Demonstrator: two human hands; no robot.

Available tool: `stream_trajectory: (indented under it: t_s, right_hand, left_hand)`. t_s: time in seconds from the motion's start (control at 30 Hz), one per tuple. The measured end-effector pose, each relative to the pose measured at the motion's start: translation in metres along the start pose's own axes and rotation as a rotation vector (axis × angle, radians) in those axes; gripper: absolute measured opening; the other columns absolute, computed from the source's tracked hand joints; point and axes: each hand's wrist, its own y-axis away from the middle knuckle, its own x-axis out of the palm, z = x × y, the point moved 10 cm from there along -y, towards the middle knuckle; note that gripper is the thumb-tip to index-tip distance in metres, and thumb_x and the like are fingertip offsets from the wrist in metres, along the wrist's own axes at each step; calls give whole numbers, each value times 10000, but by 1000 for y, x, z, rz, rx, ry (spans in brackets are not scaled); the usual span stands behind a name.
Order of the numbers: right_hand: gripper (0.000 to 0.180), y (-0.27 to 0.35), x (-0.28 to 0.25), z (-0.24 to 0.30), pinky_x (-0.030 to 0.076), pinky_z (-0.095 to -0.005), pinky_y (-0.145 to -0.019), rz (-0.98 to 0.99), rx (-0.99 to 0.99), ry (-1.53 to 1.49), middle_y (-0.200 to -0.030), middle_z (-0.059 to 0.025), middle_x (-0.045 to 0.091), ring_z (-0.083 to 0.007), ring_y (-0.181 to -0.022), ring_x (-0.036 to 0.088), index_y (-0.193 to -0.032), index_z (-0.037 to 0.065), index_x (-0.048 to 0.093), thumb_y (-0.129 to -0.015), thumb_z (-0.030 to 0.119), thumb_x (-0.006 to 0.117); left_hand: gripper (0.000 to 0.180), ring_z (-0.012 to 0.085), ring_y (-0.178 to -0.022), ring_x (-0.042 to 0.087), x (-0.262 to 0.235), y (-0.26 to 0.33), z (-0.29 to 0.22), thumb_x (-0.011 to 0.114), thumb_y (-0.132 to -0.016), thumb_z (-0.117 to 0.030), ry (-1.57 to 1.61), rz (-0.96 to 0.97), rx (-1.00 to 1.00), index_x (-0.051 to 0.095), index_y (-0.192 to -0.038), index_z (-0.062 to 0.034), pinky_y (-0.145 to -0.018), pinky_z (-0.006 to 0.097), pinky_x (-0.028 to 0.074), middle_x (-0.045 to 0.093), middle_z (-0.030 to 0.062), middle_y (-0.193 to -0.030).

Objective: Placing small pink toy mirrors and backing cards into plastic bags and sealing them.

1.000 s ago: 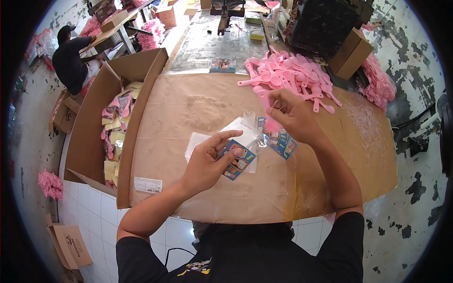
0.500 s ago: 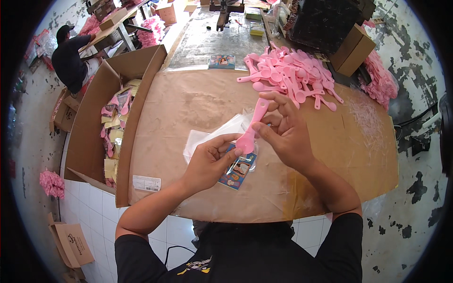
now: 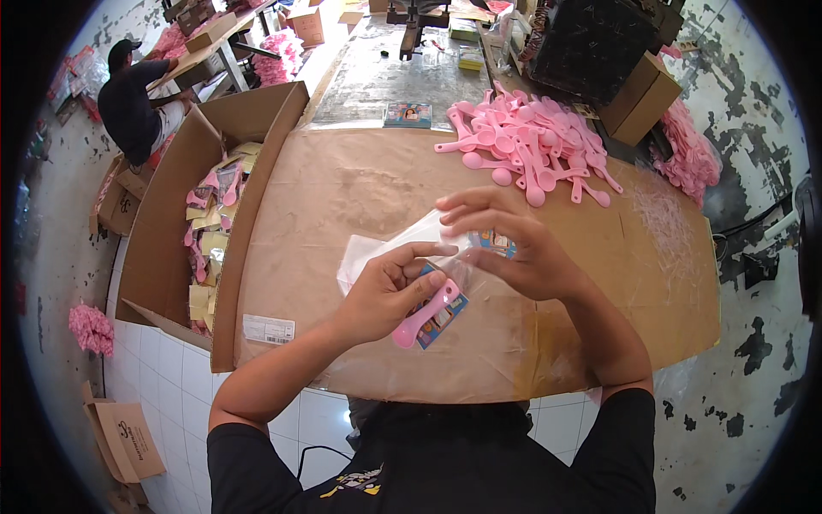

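My left hand [image 3: 385,289] pinches the upper edge of what looks like a clear bag with a blue printed card [image 3: 447,324] in it. Over the card slants a pink measuring spoon [image 3: 426,315], bowl toward me; whether it lies inside the bag or on top I cannot tell for sure. My right hand [image 3: 518,248] is raised just to the right, fingers apart and thumb spread, with nothing seen in its grasp. Beneath both hands lie translucent plastic bags [image 3: 364,254]. Another blue card [image 3: 498,243] shows partly behind my right fingers.
A heap of pink spoons [image 3: 535,141] covers the table's far right. To the left stands a long cardboard box [image 3: 224,283] with packed spoons and cards in it. A blue card pack [image 3: 408,115] lies at the far edge. A person [image 3: 137,103] works at the far left.
The pink spoon has left my right hand and now lies over the card, turned bowl-down toward me. My right hand has opened and moved slightly down.
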Motion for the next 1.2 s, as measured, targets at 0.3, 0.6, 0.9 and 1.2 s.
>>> stream_trajectory:
  t_s: [0.3,0.6,0.9,1.2]
  right_hand:
    - [191,-2,-2,44,504,-372,-1012,89,-52,-125,-1268,-102,665,-255,-1181,643,-1102,25,699,-917,-17,705]
    - [139,-2,8,55,530,-366,-887,194,-99,-48,-1078,-79,718,-255,-1015,684,-1039,29,723,-905,-9,728]
    - [166,0,-31,95,543,-340,-716,-232,-234,515,-924,-77,702,-232,-823,697,-914,45,702,-789,-27,785]
    - [130,-1,-16,76,518,-295,-639,-158,-39,319,-862,-69,684,-152,-747,672,-984,21,711,-862,6,755]
  left_hand:
    - [324,78,-917,669,9,4,4,614,-1062,-127,30,173,-32,572,-1346,22,-809,250,546,727,61,-1014]
    - [455,155,-1112,671,24,3,-2,652,-1047,-202,162,337,48,508,-1427,0,-979,325,528,700,107,-1221]
    - [599,251,-1411,515,15,16,-59,670,-950,-60,-551,-16,573,442,-1502,-8,-1196,416,365,543,140,-1506]
    - [323,186,-1142,697,17,14,-56,665,-1006,-75,-396,-15,426,629,-1311,26,-960,315,557,727,123,-1226]
